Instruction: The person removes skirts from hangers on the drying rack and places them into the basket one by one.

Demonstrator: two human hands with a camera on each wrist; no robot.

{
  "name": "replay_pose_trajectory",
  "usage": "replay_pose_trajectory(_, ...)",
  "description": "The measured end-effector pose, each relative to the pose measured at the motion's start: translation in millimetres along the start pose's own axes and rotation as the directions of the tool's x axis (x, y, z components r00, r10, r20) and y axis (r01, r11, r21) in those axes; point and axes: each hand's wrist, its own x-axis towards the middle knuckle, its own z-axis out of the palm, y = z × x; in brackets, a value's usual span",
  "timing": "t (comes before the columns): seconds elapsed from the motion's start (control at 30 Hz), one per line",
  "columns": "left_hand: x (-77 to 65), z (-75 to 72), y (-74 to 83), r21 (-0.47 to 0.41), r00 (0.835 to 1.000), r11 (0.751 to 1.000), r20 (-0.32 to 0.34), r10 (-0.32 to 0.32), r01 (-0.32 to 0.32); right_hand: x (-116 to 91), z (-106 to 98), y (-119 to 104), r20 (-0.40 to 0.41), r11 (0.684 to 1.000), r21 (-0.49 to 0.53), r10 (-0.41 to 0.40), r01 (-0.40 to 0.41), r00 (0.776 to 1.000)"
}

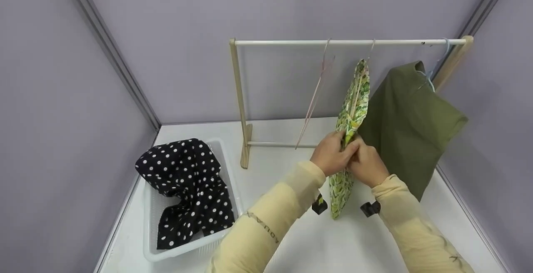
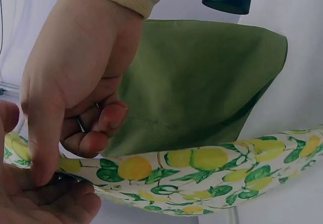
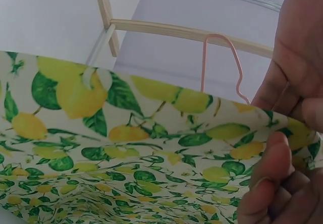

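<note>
A garment printed with yellow lemons and green leaves [image 1: 361,93] hangs edge-on from a hanger on the rack's white rail [image 1: 283,43]. My left hand [image 1: 333,154] pinches its near edge about midway down. Close against it, my right hand [image 1: 368,162] grips the same edge from the other side, thumbs almost meeting. Below both hands the cloth hangs down toward the table. In the left wrist view the lemon print [image 2: 197,166] stretches away from the fingers as a long fold. The right wrist view shows its broad face [image 3: 116,133], with fingertips at the border.
A green garment [image 1: 412,123] hangs at the rail's right end on a blue hanger. Left of the lemon print hangs a bare pink hanger [image 1: 315,93]. On the table's left stands a white basket [image 1: 155,257] holding black polka-dot cloth [image 1: 195,189]. Grey walls surround the table.
</note>
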Motion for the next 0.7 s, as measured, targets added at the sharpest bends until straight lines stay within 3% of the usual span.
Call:
replay_pose_trajectory(0.23,6.7,0.5,-2.8,0.05,0.994,0.995,-0.061,-0.086,0.089,-2,2,5,0.053,0.995,0.029,-0.094,0.092,0.994)
replay_pose_trajectory(0.4,8.6,1.3,-8.7,0.122,0.993,0.988,-0.077,-0.09,0.099,-2,3,11,0.06,0.99,0.054,-0.132,0.129,0.989)
replay_pose_trajectory(0.57,8.2,0.4,-11.1,0.267,0.997,0.962,-0.051,-0.05,0.062,6,-5,16,0.052,0.996,0.064,-0.07,0.067,0.996)
replay_pose_trajectory(0.7,6.7,-0.6,-10.9,0.291,0.998,0.956,-0.057,-0.022,0.037,18,-19,25,0.027,0.996,0.075,0.042,-0.044,0.999)
